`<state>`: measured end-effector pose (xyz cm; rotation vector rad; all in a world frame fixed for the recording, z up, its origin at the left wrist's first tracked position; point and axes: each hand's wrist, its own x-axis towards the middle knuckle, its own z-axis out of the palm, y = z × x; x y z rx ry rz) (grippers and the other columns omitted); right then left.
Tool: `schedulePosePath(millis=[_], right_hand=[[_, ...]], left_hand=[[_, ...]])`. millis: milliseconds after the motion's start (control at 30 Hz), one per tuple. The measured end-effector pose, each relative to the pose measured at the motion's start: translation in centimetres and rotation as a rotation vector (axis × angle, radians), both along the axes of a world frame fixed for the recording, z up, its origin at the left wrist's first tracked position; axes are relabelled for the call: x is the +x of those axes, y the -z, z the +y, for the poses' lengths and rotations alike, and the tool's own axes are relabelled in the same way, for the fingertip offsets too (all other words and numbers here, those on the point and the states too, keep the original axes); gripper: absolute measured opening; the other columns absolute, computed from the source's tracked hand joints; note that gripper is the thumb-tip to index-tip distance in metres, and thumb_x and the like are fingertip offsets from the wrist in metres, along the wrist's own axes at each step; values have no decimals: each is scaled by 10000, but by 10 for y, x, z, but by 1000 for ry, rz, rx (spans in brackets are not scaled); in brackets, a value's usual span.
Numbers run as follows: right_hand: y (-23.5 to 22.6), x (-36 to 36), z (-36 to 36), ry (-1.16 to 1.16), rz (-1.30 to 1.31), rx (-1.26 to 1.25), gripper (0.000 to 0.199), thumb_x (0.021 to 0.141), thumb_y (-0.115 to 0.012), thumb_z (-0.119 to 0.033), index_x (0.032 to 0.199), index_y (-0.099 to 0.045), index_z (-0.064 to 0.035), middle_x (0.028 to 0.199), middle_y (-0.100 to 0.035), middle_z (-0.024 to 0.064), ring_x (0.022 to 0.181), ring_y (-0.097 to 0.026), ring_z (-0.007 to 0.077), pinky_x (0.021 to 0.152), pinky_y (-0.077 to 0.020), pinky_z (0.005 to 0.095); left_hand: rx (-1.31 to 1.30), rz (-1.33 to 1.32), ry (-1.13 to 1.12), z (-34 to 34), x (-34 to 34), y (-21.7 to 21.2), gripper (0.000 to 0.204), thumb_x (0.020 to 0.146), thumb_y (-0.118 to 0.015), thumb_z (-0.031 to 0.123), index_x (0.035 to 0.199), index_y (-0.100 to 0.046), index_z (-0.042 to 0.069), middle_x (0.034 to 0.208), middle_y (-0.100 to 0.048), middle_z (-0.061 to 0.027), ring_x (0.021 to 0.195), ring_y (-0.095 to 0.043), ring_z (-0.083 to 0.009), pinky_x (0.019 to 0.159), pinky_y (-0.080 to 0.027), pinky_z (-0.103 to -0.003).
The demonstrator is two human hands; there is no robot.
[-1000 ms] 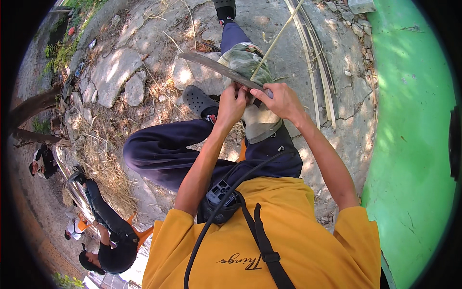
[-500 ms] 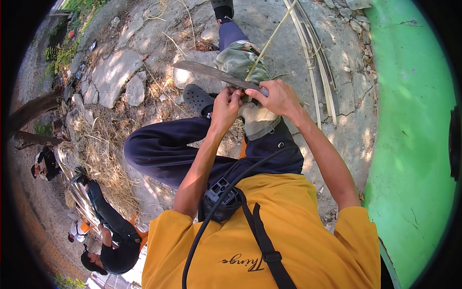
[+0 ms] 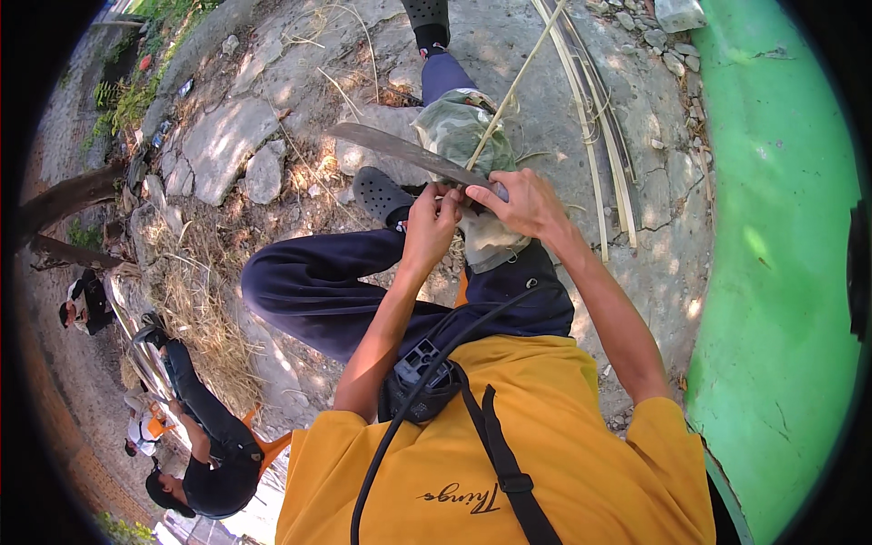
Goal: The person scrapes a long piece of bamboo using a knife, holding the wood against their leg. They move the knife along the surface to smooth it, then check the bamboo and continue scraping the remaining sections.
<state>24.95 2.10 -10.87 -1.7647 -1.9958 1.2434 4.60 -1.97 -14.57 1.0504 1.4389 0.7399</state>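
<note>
My right hand is closed around the grip of a long machete, near its base. The dark blade points to the left, across my outstretched leg. A camouflage cloth covers that leg under the blade. One thin, pale bamboo strip slants down from the top and passes behind the blade, between my hands. Just below the blade, my left hand pinches with thumb and fingers at the strip's near end. The blade and fingers partly hide that end.
Several long strips lie on the cracked concrete to the right, beside a green wall. Broken slabs and dry straw spread to the left. Farther left, a person in dark clothes sits on an orange chair.
The whole view has shifted slightly. Both hands keep nearly the same place on the machete and the strip, with only small finger movement.
</note>
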Motion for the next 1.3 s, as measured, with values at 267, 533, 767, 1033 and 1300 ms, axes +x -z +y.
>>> schedulePosePath(millis=[267,533,767,1033,1300], right_hand=[[23,16,11,72,12,33,792,926,-592,-752,803,-748,15,690,-672,226,708,-687,434,691,-523,517],[21,19,11,10,19,-9,775,939,-589,-731,816,-751,17,661,-645,221,688,-675,407,664,-502,494],[14,17,11,27,-37,-30,782,921,-583,-765,839,-772,-11,666,-658,215,727,-699,421,697,-525,523],[8,9,2,-4,7,48,766,942,-601,-718,784,-723,21,597,-573,210,597,-610,389,616,-459,497],[14,8,0,37,-60,115,762,932,-614,-726,806,-726,18,606,-594,204,628,-650,396,639,-491,494]], left_hand=[[-141,-152,12,-16,-11,-4,194,1123,-542,226,1068,-584,45,703,-476,60,544,-355,-20,470,-272,-227],[-69,-156,-10,20,14,9,207,1124,-545,228,1068,-581,32,699,-460,55,512,-329,-25,443,-257,-236],[-113,-84,21,-19,-20,-23,198,1120,-552,219,1056,-584,35,694,-474,66,533,-339,-13,475,-255,-227],[11,3,28,-1,-5,-12,194,1118,-550,191,1031,-580,21,688,-485,56,566,-363,-18,514,-284,-229],[-105,-33,23,-25,-30,-25,196,1097,-562,165,1008,-601,-6,687,-528,22,618,-435,-41,557,-356,-255]])
